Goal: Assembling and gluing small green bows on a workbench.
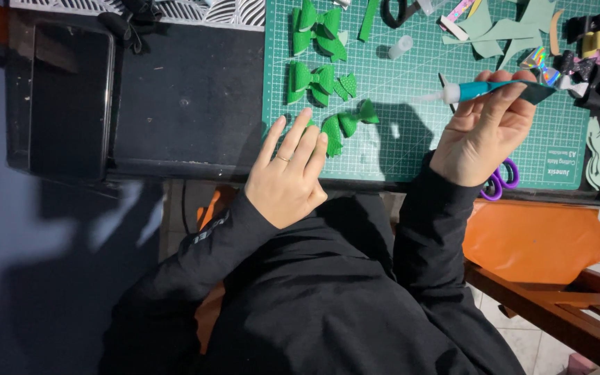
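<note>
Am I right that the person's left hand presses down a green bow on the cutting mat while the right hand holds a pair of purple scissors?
Not quite. In the head view the right hand holds a teal glue tube, not scissors; the purple scissors lie on the cutting mat. The left hand does press the green bow.

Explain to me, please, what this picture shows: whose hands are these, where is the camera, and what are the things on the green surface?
There is one picture, taken by a camera on a person's head, looking down at their own two bare hands and black sleeves. No machine is involved.

The left hand rests flat, its fingertips on a green bow at the near edge of a green cutting mat. The right hand is raised and holds a teal glue tube with a white nozzle pointing left.

Two more green bows lie farther up the mat, with pale green cut shapes. Purple scissor handles show under the right wrist. A dark tray sits at the left.
</note>
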